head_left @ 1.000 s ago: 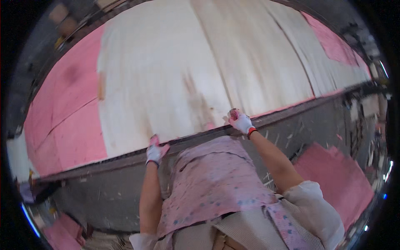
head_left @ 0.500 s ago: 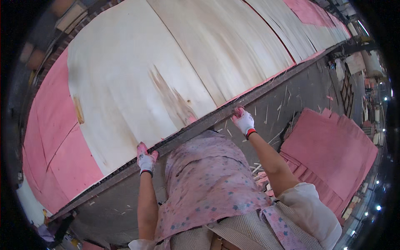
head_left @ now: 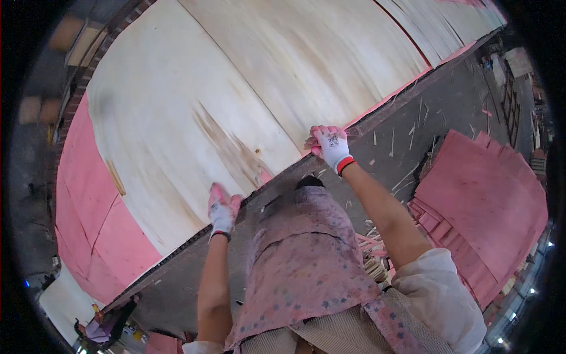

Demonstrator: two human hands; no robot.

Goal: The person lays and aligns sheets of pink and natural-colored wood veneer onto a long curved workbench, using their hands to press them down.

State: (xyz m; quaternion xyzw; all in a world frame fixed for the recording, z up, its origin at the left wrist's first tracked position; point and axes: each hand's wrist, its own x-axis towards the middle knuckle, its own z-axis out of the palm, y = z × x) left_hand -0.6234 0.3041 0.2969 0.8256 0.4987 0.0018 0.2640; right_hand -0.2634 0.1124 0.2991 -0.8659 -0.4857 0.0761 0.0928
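Pale wood veneer sheets [head_left: 171, 106] with brown streaks lie across a long table, over pink-coated sheets [head_left: 88, 206]. My left hand [head_left: 223, 211], in a white glove with pink-stained fingers, rests at the near edge of the streaked sheet. Its fingers and thumb are apart. Farther right, my right hand [head_left: 330, 144], gloved alike, is closed at the same edge near the seam between two sheets. Its fingers curl over the veneer; the fingertips are partly hidden.
A dark rail [head_left: 389, 112] runs along the table's near side. On the right stands a stack of pink sheets [head_left: 477, 194]. Wood strips [head_left: 377, 265] litter the floor beside me. At the far lower left another person [head_left: 97, 330] is by the table's end.
Both hands have moved from the rail onto the veneer's near edge. The right hand has shifted left and inward. My view has turned slightly, and another person shows more fully at lower left.
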